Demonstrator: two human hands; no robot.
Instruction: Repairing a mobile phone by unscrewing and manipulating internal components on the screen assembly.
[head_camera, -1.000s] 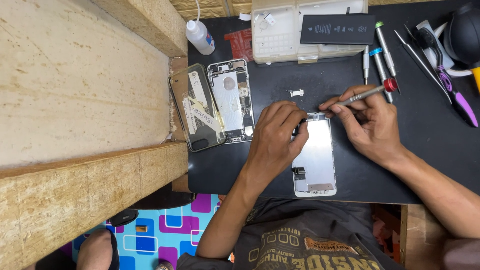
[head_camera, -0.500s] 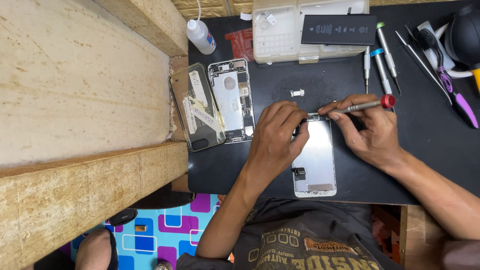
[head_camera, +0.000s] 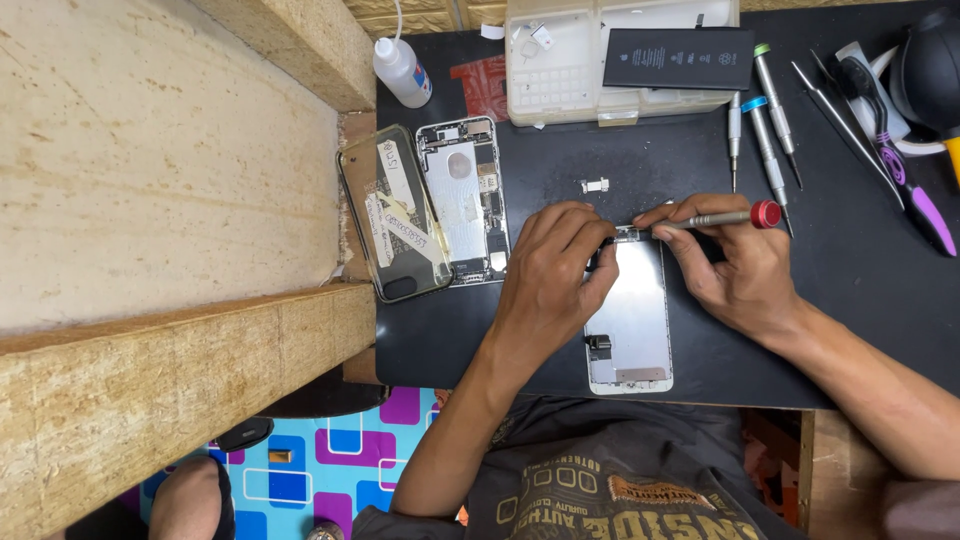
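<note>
We pin the screen panel (head_camera: 628, 310) with left hand (head_camera: 548, 285), right hand (head_camera: 735, 265) fingers clamped on the screwdriver (head_camera: 715, 219); slipped tip could gouge it or flick the screw.

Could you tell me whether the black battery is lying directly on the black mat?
No, the black battery rests on top of the pale plastic parts tray at the far edge of the black mat.

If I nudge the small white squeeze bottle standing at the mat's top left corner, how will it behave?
The small white squeeze bottle stands upright on a narrow base, so it probably tips easily. Being round, it would likely roll across the black mat. It looks like light plastic.
</note>
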